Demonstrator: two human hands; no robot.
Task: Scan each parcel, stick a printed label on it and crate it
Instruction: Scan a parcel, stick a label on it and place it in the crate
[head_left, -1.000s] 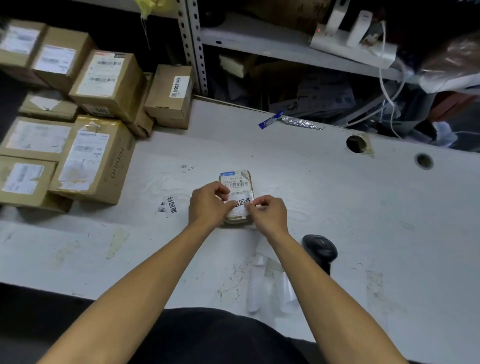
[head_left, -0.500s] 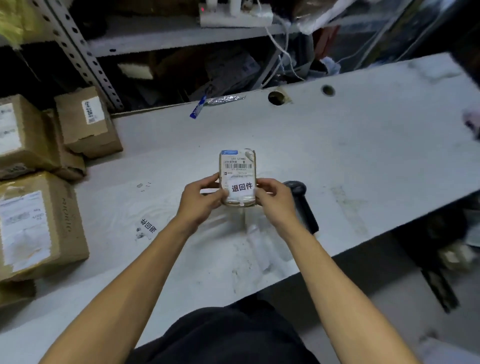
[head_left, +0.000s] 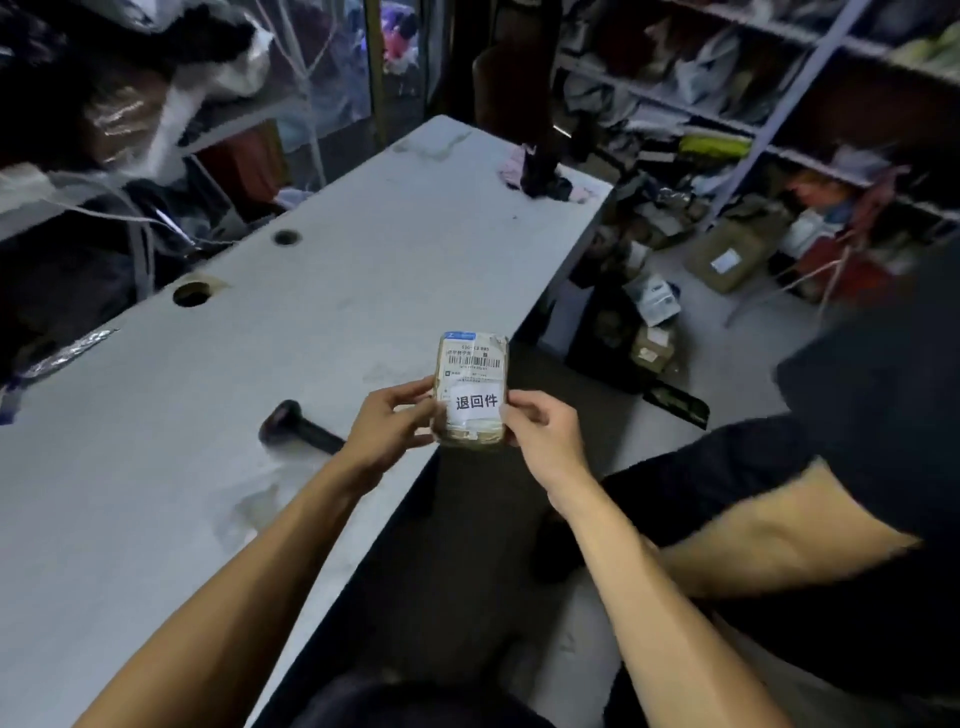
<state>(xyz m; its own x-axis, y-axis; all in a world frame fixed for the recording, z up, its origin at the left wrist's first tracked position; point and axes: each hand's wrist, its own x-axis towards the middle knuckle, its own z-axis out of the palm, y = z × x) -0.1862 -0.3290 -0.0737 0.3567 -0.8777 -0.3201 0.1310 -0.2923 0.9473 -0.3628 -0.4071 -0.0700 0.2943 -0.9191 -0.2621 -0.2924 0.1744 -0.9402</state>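
Parcel (head_left: 471, 391): small, labelled, held upright past the table (head_left: 156, 493) edge.
Left hand (head_left: 387, 428): fingers pinch its left side.
Right hand (head_left: 543, 434): fingers grip its right side (scanner (head_left: 298, 432), probably, lies nearby).

A parcel stockroom: metal shelving (head_left: 737, 130) crammed with bagged goods, boxes on the floor (head_left: 727, 260) (cluttered), worn tabletop (head_left: 311, 322).

Left hand (head_left: 387, 431) and right hand (head_left: 540, 434) gripping labelled parcel (head_left: 472, 387), scanner (head_left: 298, 431) on table (head_left: 156, 467)

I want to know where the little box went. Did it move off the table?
Yes. The parcel, gripped by the left hand and right hand, lifted off the table to beyond its near edge, rightward from the scanner.
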